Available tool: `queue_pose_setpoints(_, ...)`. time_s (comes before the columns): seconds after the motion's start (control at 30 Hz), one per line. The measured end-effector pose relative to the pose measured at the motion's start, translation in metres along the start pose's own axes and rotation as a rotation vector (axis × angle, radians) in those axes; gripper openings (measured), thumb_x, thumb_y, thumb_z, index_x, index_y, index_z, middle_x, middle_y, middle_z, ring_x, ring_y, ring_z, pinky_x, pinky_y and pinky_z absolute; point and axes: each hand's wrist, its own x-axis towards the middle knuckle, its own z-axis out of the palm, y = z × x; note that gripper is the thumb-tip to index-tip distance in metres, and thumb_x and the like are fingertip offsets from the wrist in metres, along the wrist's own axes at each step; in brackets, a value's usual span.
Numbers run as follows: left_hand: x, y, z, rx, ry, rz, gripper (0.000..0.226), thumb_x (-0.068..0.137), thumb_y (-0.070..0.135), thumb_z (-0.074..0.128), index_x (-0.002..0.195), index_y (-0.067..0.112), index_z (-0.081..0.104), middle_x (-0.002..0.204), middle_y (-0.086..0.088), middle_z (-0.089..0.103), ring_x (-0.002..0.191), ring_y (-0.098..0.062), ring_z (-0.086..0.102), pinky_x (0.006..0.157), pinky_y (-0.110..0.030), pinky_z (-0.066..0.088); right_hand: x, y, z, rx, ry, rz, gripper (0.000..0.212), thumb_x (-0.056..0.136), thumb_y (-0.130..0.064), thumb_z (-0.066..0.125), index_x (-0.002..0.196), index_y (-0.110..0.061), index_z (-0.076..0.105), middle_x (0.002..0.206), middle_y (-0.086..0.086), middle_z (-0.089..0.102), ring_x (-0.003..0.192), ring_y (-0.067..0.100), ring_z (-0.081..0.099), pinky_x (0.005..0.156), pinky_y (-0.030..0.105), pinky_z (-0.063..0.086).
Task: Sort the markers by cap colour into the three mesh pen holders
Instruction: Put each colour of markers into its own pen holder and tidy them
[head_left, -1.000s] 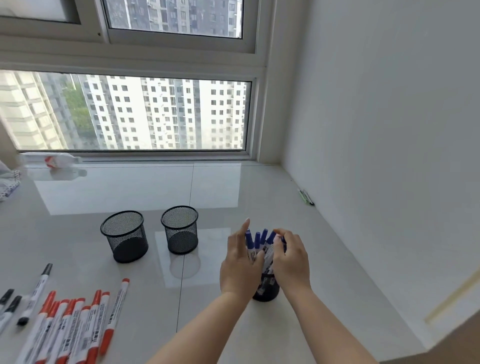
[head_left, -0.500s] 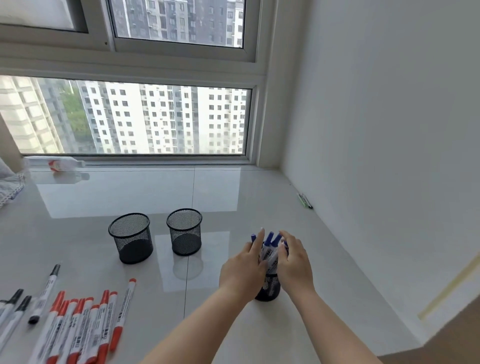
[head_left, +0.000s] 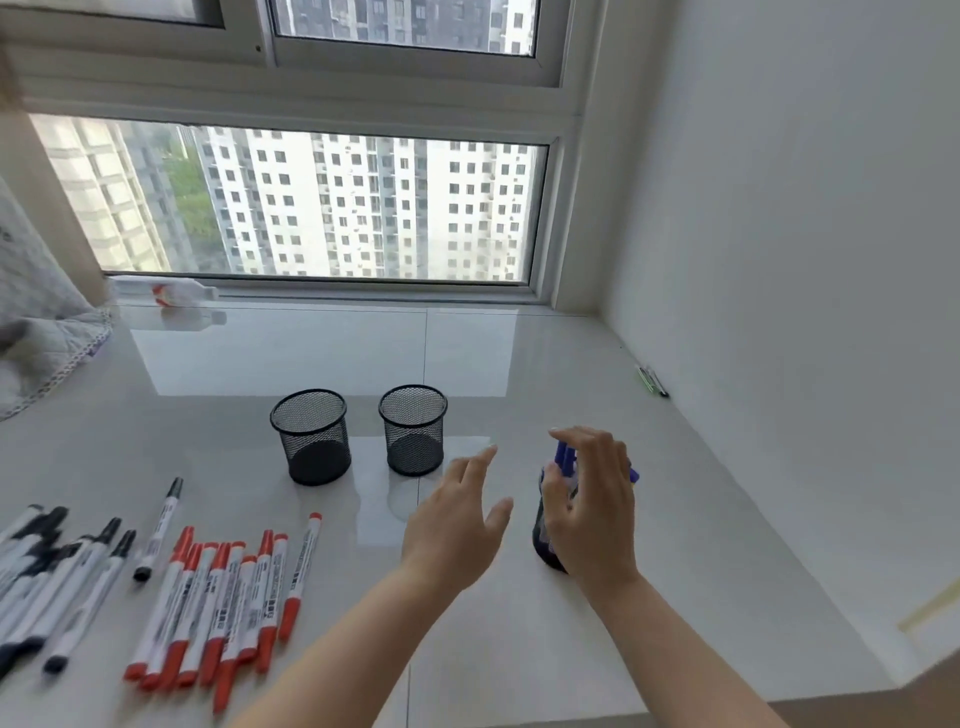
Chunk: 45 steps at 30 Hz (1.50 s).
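My right hand (head_left: 592, 512) wraps loosely around the blue markers (head_left: 565, 460) standing in the right mesh holder (head_left: 543, 540); whether it grips them I cannot tell. My left hand (head_left: 457, 525) hovers beside, fingers spread wide.

We see a clear plastic bottle (head_left: 165, 294) lying by the window (head_left: 311, 202), grey quilted cloth (head_left: 36, 332) at the glossy white counter's (head_left: 519, 364) left edge.
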Motion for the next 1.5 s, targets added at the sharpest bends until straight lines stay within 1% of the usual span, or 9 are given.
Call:
queue_pose_setpoints(0.1, -0.017, -0.039, -0.023, 0.073, 0.009, -0.099, 0.053, 0.091, 0.040, 0.047, 0.140, 0.032, 0.028, 0.136, 0.009, 0.042, 0.118, -0.014, 0.049, 0.087, -0.032, 0.042, -0.008, -0.019, 0.029, 0.124, -0.074, -0.022, 0.021, 0.082, -0.016, 0.048, 0.100, -0.011, 0.058, 0.093, -0.004, 0.055, 0.086, 0.008, 0.053, 0.078, 0.020, 0.042)
queue_pose_setpoints(0.23, -0.038, -0.093, -0.053, 0.170, 0.030, -0.259, 0.045, 0.090, 0.035, 0.049, 0.134, 0.025, 0.042, 0.133, 0.005, 0.049, 0.116, -0.019, 0.049, 0.090, -0.032, 0.042, -0.015, -0.031, 0.078, 0.253, -0.248, 0.249, 0.023, 0.083, -0.008, 0.057, 0.105, -0.013, 0.056, 0.098, -0.008, 0.051, 0.086, 0.010, 0.054, 0.075, 0.029, 0.049)
queue_pose_setpoints(0.33, -0.049, -0.125, -0.070, 0.241, 0.044, -0.326, 0.042, 0.090, 0.032, 0.050, 0.130, 0.021, 0.048, 0.129, -0.001, 0.052, 0.119, -0.021, 0.044, 0.095, -0.031, 0.040, -0.013, -0.027, 0.115, 0.252, -0.366, 0.483, 0.038, 0.084, -0.015, 0.061, 0.119, -0.013, 0.048, 0.114, -0.002, 0.052, 0.103, 0.016, 0.051, 0.088, 0.033, 0.045)
queue_pose_setpoints(0.5, -0.057, -0.164, -0.088, 0.295, 0.103, -0.404, 0.040, 0.091, 0.035, 0.049, 0.127, 0.019, 0.053, 0.127, -0.004, 0.052, 0.121, -0.023, 0.040, 0.098, -0.032, 0.037, -0.001, -0.012, 0.167, 0.256, -0.398, 0.697, 0.083, 0.075, -0.031, 0.073, 0.141, -0.013, 0.025, 0.142, 0.003, 0.038, 0.131, 0.019, 0.034, 0.107, 0.037, 0.033)
queue_pose_setpoints(0.67, -0.062, -0.188, -0.096, 0.374, 0.087, -0.458, 0.048, 0.088, 0.046, 0.052, 0.129, 0.022, 0.049, 0.133, -0.004, 0.046, 0.126, -0.024, 0.035, 0.105, -0.035, 0.031, 0.009, -0.002, 0.207, 0.265, -0.367, 0.715, 0.099, 0.065, -0.032, 0.081, 0.142, -0.015, 0.021, 0.144, 0.001, 0.036, 0.133, 0.019, 0.035, 0.110, 0.038, 0.032)
queue_pose_setpoints(0.9, -0.068, -0.196, -0.095, 0.360, 0.084, -0.452, 0.050, 0.089, 0.047, 0.047, 0.131, 0.019, 0.047, 0.137, -0.005, 0.041, 0.131, -0.023, 0.029, 0.108, -0.036, 0.028, 0.013, -0.001, 0.224, 0.208, -0.224, 0.735, 0.090, 0.060, -0.037, 0.081, 0.133, -0.014, 0.033, 0.131, 0.001, 0.048, 0.122, 0.020, 0.046, 0.102, 0.033, 0.038)
queue_pose_setpoints(1.03, -0.073, -0.198, -0.101, 0.323, 0.114, -0.466, 0.052, 0.089, 0.045, 0.050, 0.132, 0.018, 0.045, 0.140, -0.006, 0.037, 0.131, -0.024, 0.028, 0.109, -0.036, 0.026, 0.000, -0.007, 0.210, 0.183, -0.202, 0.717, 0.088, 0.058, -0.038, 0.081, 0.128, -0.011, 0.037, 0.125, 0.003, 0.051, 0.118, 0.021, 0.048, 0.102, 0.037, 0.040)
queue_pose_setpoints(1.33, -0.103, -0.197, -0.111, 0.167, 0.166, -0.545, 0.059, 0.086, 0.035, 0.059, 0.137, 0.014, 0.037, 0.142, -0.008, 0.032, 0.134, -0.024, 0.029, 0.109, -0.037, 0.029, -0.061, -0.030, 0.152, 0.192, -0.191, 0.674, 0.082, 0.058, -0.034, 0.083, 0.124, -0.012, 0.040, 0.121, 0.004, 0.052, 0.115, 0.021, 0.048, 0.098, 0.033, 0.040)
queue_pose_setpoints(1.5, -0.107, -0.197, -0.111, 0.158, 0.149, -0.571, 0.060, 0.089, 0.034, 0.056, 0.139, 0.012, 0.032, 0.145, -0.011, 0.027, 0.135, -0.026, 0.028, 0.108, -0.039, 0.030, -0.080, -0.041, 0.134, 0.181, -0.216, 0.669, 0.082, 0.058, -0.036, 0.082, 0.125, -0.014, 0.039, 0.121, 0.002, 0.052, 0.116, 0.021, 0.048, 0.101, 0.039, 0.040)
